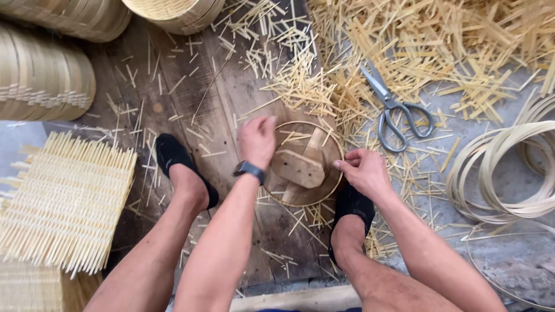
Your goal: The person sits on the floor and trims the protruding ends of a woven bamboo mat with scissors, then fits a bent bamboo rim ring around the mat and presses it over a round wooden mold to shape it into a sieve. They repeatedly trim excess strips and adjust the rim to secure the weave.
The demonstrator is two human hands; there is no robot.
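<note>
Seen from above, a seated person works over a round bamboo hoop lying on a wooden floor, between two feet in black shoes. A wooden block sits inside the hoop. The left hand, blurred, hovers at the hoop's far left edge; its grip cannot be told. The right hand pinches the hoop's right rim. Grey scissors lie far right among bamboo offcuts. A woven mat lies at left.

Pale straw-yellow woven mat, grey scissors, black shoes, brown wooden boards.
</note>
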